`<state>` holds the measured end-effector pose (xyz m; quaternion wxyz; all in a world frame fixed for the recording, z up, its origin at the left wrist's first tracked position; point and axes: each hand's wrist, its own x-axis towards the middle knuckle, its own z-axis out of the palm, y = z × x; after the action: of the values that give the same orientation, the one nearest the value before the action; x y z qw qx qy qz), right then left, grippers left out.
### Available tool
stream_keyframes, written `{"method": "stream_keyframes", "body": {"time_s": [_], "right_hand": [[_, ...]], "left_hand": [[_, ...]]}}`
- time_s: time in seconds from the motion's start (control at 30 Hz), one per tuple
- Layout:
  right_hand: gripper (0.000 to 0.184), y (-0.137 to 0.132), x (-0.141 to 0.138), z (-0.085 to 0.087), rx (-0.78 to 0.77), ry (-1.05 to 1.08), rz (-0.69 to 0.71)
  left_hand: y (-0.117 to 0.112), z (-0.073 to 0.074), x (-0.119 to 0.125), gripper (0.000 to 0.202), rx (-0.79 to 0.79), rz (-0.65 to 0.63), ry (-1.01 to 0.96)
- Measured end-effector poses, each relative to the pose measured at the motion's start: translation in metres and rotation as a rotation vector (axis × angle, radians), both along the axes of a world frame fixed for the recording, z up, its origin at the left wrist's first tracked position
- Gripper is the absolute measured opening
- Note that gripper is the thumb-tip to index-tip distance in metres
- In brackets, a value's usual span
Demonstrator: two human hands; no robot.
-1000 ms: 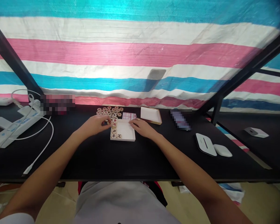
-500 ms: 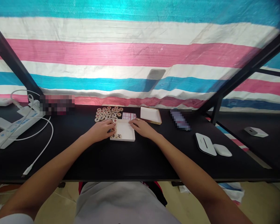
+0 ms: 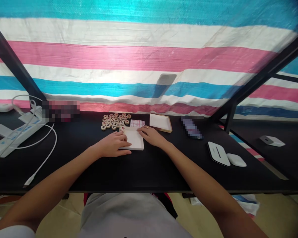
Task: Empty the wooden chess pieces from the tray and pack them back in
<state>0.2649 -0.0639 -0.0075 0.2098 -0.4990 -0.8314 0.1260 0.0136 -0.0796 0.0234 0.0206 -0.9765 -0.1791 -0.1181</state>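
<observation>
A shallow white box (image 3: 136, 140) lies on the black table (image 3: 139, 172). My left hand (image 3: 113, 145) rests over the box's left part, fingers pressed together and thumb at the near edge; it hides the pieces there and anything it holds. My right hand (image 3: 152, 136), with a ring, lies with fingers stretched on the box's far right corner. Behind the box sits a pile of round wooden chess pieces (image 3: 114, 120) with red and black marks. A folded red-checked sheet (image 3: 137, 123) lies beside them, and the box's lid (image 3: 160, 122) further right.
A white power strip (image 3: 17, 132) and a looping white cable (image 3: 43, 165) occupy the left of the table. Two white devices (image 3: 218, 153) (image 3: 235, 159) lie at the right. A striped tarp (image 3: 149, 56) hangs close behind, with slanted black frame bars (image 3: 250, 86) at each side.
My left hand came from the pile of pieces toward me, down along the box's left side, and now covers the pieces lying there. My right hand stayed on the box's corner.
</observation>
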Motion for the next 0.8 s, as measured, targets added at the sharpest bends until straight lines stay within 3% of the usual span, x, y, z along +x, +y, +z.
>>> {"method": "stream_keyframes", "body": {"time_s": [0.2,0.33,0.4,0.53,0.6,0.7,0.8], "right_hand": [[0.029,0.001,0.001,-0.001,0.003,-0.011,-0.003],[0.03,0.001,0.0,-0.001,-0.007,-0.013,-0.006],[0.03,0.001,0.0,-0.001,-0.006,-0.014,-0.004],[0.029,0.001,0.001,-0.001,-0.002,-0.014,0.006],[0.03,0.001,0.001,-0.001,-0.005,-0.016,0.004],[0.03,0.002,0.001,-0.001,-0.008,-0.022,-0.002],[0.03,0.002,0.001,-0.002,-0.012,-0.02,0.002]], "left_hand": [[-0.002,-0.004,0.003,0.038,-0.017,-0.005,0.025],[0.002,0.003,0.0,0.039,-0.025,0.048,-0.005],[0.009,0.008,-0.008,0.038,-0.008,0.148,-0.051],[0.035,0.015,-0.041,0.033,0.102,0.558,-0.015],[0.049,0.013,-0.058,0.032,0.038,0.745,0.067],[0.061,0.007,-0.071,0.036,-0.165,0.823,0.168],[0.062,0.003,-0.067,0.037,-0.205,0.865,0.209]]}}
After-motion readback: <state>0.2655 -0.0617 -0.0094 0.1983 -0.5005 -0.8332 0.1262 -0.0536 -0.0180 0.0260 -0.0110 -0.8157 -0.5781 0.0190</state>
